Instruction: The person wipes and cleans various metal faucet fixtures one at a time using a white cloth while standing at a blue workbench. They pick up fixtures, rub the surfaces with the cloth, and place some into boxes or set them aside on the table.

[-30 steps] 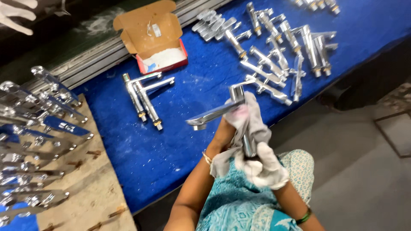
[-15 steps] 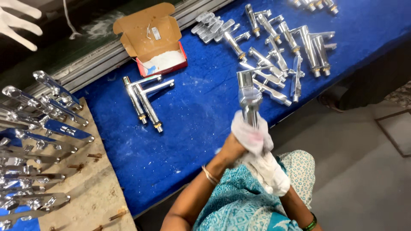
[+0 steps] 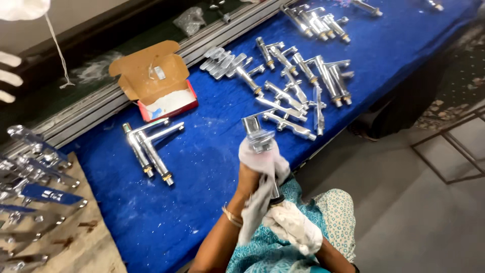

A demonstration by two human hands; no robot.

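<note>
**Tap held in cloth over blue bench**

Left hand [image 3: 251, 178] grips a chrome tap [image 3: 258, 137] thru a white cloth [image 3: 262, 172], tap head up, w/ a bangle [image 3: 231, 216] on the wrist. Right hand [image 3: 293, 230], wrapped in white cloth, sits at the tap's lower end, just above the lap. Blue bench [image 3: 212, 167] runs diagonally. Two taps [image 3: 149, 146] lie side by side left of the hands; open carton [image 3: 156, 81] behind them. Tap pile [image 3: 293, 96] lies beyond the hands, more at top edge. Rack of taps [image 3: 30, 177] at far left on a board [image 3: 76, 242]. Metal rails [image 3: 91, 108] edge the bench's far side. Grey floor [image 3: 414, 212] at right.
</note>
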